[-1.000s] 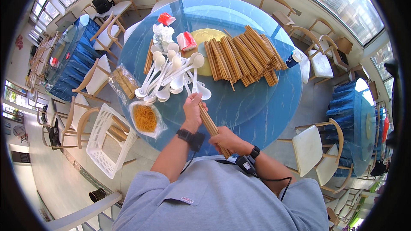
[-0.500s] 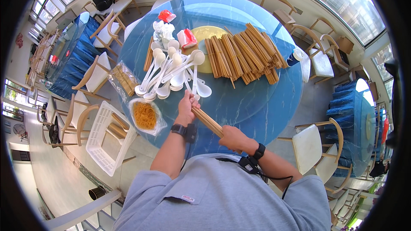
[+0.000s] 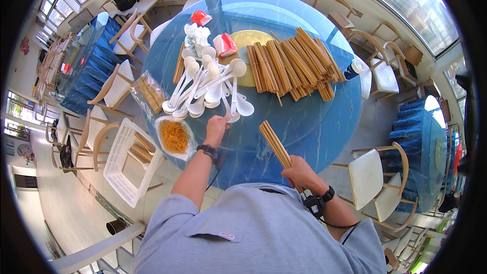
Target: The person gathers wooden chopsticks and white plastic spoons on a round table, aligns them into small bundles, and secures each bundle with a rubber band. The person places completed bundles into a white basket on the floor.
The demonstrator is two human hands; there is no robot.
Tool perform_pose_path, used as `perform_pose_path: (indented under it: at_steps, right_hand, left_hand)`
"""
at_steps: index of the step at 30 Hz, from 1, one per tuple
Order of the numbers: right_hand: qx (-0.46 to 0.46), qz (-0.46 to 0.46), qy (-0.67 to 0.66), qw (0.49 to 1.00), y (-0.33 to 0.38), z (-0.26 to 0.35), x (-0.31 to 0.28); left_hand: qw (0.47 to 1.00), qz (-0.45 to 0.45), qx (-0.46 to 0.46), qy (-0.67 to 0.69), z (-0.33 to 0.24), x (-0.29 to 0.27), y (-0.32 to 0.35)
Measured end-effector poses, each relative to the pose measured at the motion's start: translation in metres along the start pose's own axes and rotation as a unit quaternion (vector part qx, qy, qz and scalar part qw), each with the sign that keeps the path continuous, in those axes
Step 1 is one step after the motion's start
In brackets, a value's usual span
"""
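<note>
My right hand (image 3: 302,173) is wrapped round the lower part of a bundle of wooden chopsticks (image 3: 274,143), which slants up and left over the table's near edge. My left hand (image 3: 216,130) is apart from the bundle, its fingers drawn together beside the bowl of the nearest white spoon (image 3: 233,117). Whether it pinches anything is not clear. Just beyond it lies a heap of white plastic spoons (image 3: 205,87). A plastic bag of yellow rubber bands (image 3: 173,137) sits left of that hand. Farther right, a large pile of chopstick bundles (image 3: 294,66) covers part of the table.
The round blue table (image 3: 317,132) also bears a wrapped chopstick packet (image 3: 150,93), red-and-white packs (image 3: 224,44) and a paper cup (image 3: 353,68). A white plastic basket (image 3: 114,172) stands at the left below table height. Chairs (image 3: 366,175) surround the table.
My left hand has left the chopsticks' upper end and moved slightly left. My right hand has drawn the bundle to the right and nearer my body, turning it more upright.
</note>
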State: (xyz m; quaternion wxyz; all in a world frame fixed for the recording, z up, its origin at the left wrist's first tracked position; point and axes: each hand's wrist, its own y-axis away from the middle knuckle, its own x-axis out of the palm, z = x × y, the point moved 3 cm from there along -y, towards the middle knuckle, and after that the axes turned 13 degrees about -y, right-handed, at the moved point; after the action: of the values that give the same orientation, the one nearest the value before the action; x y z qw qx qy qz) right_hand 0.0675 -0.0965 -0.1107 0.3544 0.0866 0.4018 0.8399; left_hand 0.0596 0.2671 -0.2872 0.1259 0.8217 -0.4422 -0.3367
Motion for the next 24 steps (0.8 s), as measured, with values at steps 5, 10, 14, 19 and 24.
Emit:
perform_pose_path:
  at_steps: [5,10,14,19,24]
  right_hand:
    - [-0.027,-0.018,-0.043,0.999,0.003,-0.009,0.001]
    - [-0.017,-0.017,-0.043,0.999,0.002,-0.018,-0.003]
    - [-0.009,-0.03,-0.059,0.998,0.004,-0.026,-0.001]
    - [-0.03,-0.043,-0.059,0.997,-0.002,-0.032,0.005]
    - [-0.153,-0.097,0.075,0.981,-0.011,-0.01,0.01]
  left_hand:
    - [0.995,-0.018,-0.013,0.092,-0.002,0.013,-0.005]
    - [0.98,0.103,-0.132,0.104,0.019,-0.013,0.005]
    - [0.981,0.143,-0.129,0.007,0.057,-0.052,0.029]
    - [0.929,-0.026,0.145,-0.34,0.059,-0.097,0.095]
    - [0.947,-0.034,0.138,-0.288,-0.006,-0.144,0.159]
